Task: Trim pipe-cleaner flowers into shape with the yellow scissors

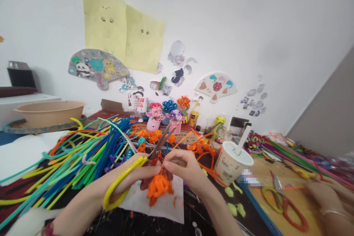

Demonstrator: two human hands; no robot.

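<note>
My left hand (pixel 138 177) is closed, with yellow-handled scissors (pixel 118 188) hooked over it; their blades point up and away from me and are partly spread. Its fingertips also grip the top of an orange pipe-cleaner flower (pixel 159 188), whose fuzzy loops hang below. Right beside them, my right hand (pixel 182 166) pinches at the orange pipe-cleaner end above the flower. A thin orange strand (pixel 178 142) rises from between the fingers. Under both hands lies a white paper sheet (pixel 168 210) with orange bits on it.
To the left spreads a heap of coloured pipe cleaners (pixel 102 158). Orange pieces (pixel 152 136) and small flower pots (pixel 155 123) stand behind. A paper cup (pixel 232 164) with a straw is at right. Another person's hand (pixel 326 191) rests near orange-and-yellow-handled scissors (pixel 293 214) on a wooden board.
</note>
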